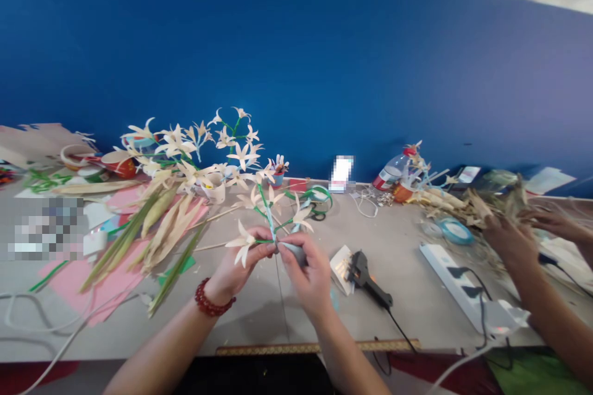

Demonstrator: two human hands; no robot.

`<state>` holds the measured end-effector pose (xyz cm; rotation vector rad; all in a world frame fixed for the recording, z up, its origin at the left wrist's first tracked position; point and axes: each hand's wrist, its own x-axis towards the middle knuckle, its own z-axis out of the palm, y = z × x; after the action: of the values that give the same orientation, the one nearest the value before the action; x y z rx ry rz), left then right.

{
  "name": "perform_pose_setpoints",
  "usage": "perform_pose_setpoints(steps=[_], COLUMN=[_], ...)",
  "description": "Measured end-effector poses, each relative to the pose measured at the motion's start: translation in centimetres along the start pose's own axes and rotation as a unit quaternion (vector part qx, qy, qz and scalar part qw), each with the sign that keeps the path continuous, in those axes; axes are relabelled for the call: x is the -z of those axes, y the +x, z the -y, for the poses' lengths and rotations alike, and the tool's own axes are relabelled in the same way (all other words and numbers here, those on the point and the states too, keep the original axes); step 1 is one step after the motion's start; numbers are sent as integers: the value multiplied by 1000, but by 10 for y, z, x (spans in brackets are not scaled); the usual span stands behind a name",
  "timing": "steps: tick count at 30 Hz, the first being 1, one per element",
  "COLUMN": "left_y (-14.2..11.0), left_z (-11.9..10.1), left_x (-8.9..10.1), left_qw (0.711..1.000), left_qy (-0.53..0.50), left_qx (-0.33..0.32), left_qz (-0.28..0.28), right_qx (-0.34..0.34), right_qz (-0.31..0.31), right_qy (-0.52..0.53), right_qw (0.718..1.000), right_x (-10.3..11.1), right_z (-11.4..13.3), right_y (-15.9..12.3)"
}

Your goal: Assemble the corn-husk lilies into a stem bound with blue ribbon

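Observation:
My left hand point(238, 270), a red bead bracelet point(214, 300) at its wrist, pinches the lower stem of an artificial flower branch point(269, 213). The branch stands upright, with cream, husk-like petals on green-wrapped side stems and pale blue wrapping on its main stem. At the same spot the fingertips of my right hand point(308, 271) close on the stem. A pale grey-blue rounded thing point(299, 254), perhaps a tape roll, shows inside my right palm, mostly hidden by the fingers. Right of my hands, a black glue gun point(370, 281) lies by a small white pad point(341, 268).
Finished flowers point(176, 142) stand at the back left, behind corn husks point(169, 231) and pink paper point(99, 284). A white power strip point(456, 284), a blue ribbon roll point(456, 230) and a bottle point(391, 173) are rightward. Another person's hands point(512, 244) handle dry husks at far right.

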<state>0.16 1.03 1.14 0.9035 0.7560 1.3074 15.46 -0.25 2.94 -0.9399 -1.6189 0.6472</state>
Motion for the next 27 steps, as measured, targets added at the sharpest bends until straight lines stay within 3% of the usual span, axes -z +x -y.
perform_pose_setpoints(steps=[7,16,27], left_y=[-2,-3,-6], left_z=[4,6,4], left_x=[-1,-5,-9], left_qw=[1000,996,993], left_qy=[-8,-82,-112], left_qx=[-11,-2,-5], left_qz=[-21,-43,-35], right_qx=[-74,-150,-135], right_qz=[-25,-4,17], right_qy=[4,108,221], right_qw=[997,983,966], right_x=[-4,-8,-5], right_z=[4,2,6], right_y=[1,0,4])
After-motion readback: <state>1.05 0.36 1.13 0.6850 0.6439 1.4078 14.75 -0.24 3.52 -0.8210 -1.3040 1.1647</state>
